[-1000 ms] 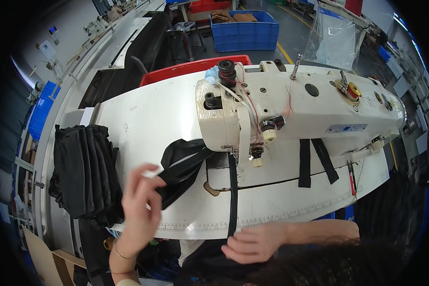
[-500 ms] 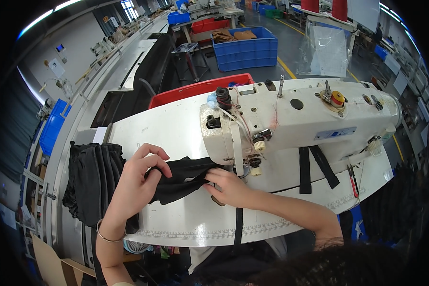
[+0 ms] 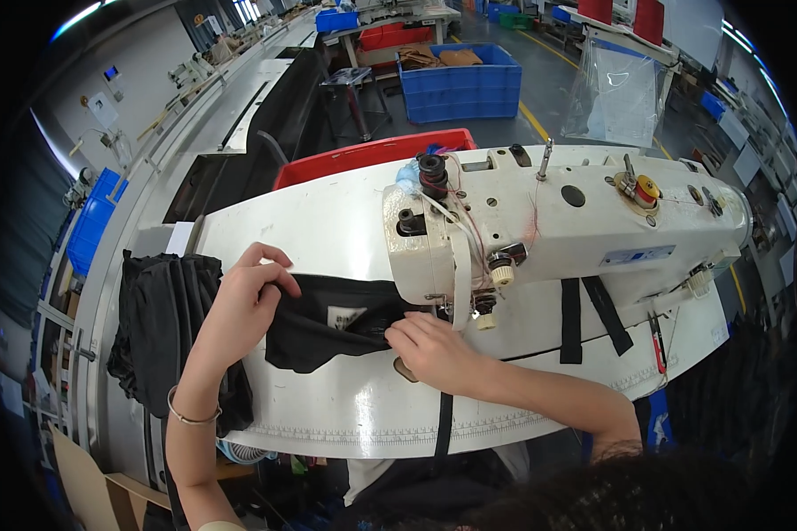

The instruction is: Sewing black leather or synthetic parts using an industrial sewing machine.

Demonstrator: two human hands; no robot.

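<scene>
Black fabric [image 3: 314, 345] lies opened on the white sewing table [image 3: 292, 411], a small white label showing on it. My left hand [image 3: 243, 310] holds its left edge between curled fingers. My right hand [image 3: 429, 350] grips the right part just below the needle area of the white sewing machine [image 3: 567, 226]. A narrow black strap [image 3: 443, 425] hangs over the table's front edge beneath my right hand. To the left sits a stack of black fabric pieces [image 3: 164, 332]. Two short black straps [image 3: 570, 336] lie under the machine's arm, with red-handled snips [image 3: 658, 347] to their right.
A red bin [image 3: 345, 155] stands behind the table. Farther back are a blue crate [image 3: 460, 93] with brown pieces, and a metal stool [image 3: 350, 80]. A long rail structure runs along the left, with a blue bin [image 3: 93, 221] beside it; cardboard [image 3: 75, 469] stands lower left.
My right hand has risen from the strap's lower end to the fabric by the needle. My left hand has moved up onto the fabric, which is now spread wider, exposing the white label.
</scene>
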